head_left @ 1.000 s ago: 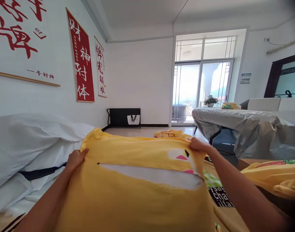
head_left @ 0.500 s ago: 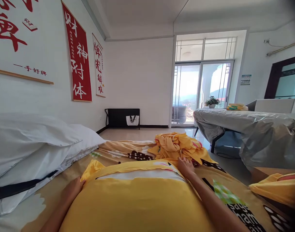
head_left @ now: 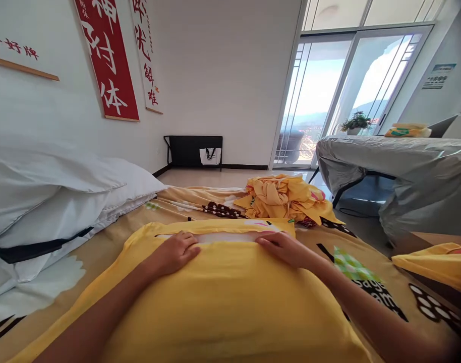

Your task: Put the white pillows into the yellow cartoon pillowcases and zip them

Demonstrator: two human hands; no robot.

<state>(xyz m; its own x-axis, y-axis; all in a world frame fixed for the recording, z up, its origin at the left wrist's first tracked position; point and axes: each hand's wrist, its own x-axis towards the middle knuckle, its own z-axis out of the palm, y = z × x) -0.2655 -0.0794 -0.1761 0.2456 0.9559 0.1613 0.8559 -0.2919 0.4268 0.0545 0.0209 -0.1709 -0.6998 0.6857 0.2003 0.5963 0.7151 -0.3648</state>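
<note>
One left hand and one right hand lie at the frame's centre, fingers loosely bent; whether either pinches cloth, I cannot tell. Under both is the yellow pillowcase, filling lower centre. Its opening runs left to right between them, equally near each and unobstructed, baring white filling. Beyond, right of centre, sits a yellow cloth heap; white pillows crowd middle left.
</note>
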